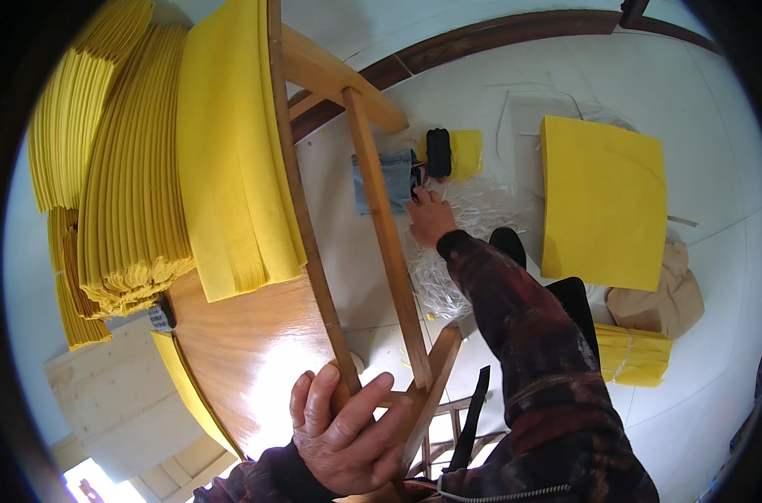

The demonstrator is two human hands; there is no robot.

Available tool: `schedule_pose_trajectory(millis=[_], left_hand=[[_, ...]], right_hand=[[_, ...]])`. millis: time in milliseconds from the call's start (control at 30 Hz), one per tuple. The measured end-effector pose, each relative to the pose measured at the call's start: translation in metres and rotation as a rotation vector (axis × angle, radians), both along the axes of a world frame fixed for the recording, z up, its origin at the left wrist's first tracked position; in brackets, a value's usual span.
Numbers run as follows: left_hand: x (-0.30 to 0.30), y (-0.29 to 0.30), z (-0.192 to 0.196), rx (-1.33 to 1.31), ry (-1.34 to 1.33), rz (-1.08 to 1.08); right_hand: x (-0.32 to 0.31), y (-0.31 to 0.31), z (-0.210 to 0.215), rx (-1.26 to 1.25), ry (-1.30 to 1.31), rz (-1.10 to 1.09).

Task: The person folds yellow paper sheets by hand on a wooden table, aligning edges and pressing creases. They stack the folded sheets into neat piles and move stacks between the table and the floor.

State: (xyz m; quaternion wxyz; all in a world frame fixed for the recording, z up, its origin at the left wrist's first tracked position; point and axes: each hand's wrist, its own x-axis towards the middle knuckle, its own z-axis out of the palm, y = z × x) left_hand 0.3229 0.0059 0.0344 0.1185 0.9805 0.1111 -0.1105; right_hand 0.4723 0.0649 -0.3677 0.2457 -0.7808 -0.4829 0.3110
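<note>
My left hand rests at the near corner of a wooden table, its fingers spread around the edge. My right arm stretches down past the table toward the floor. There, my right hand has its fingers bent together at a small dark thing, mostly covered and too small to name. A blue-grey denim-like cloth lies just left of these fingers. Beyond them are a black oblong case and a yellow piece of sheet. White plastic strips lie loosely beneath my right wrist.
Folded yellow sheets and pleated yellow stacks cover the table's far left. A large yellow stack sits on the floor at right, beside a brown paper bag and a tied yellow bundle. A wooden leg brace stands beside my right arm.
</note>
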Motion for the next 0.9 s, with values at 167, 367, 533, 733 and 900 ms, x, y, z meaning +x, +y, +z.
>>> schedule_pose_trajectory(millis=[167,367,533,733,900], left_hand=[[0.0,-0.001,-0.001,0.01,-0.016,0.005],[0.0,-0.002,0.0,0.003,0.008,0.011],[0.001,-0.004,-0.001,0.006,-0.013,0.033],[0.001,-0.004,-0.001,-0.011,-0.039,0.05],[0.0,-0.002,-0.002,-0.041,-0.064,0.054]], right_hand=[[-0.001,0.043,-0.024,-0.208,0.394,-0.036],[-0.015,0.019,-0.041,-0.068,0.357,-0.002],[-0.016,-0.045,-0.042,0.04,0.291,0.212],[-0.029,-0.107,-0.053,-0.077,0.372,0.45],[-0.007,-0.102,-0.025,-0.425,0.447,0.604]])
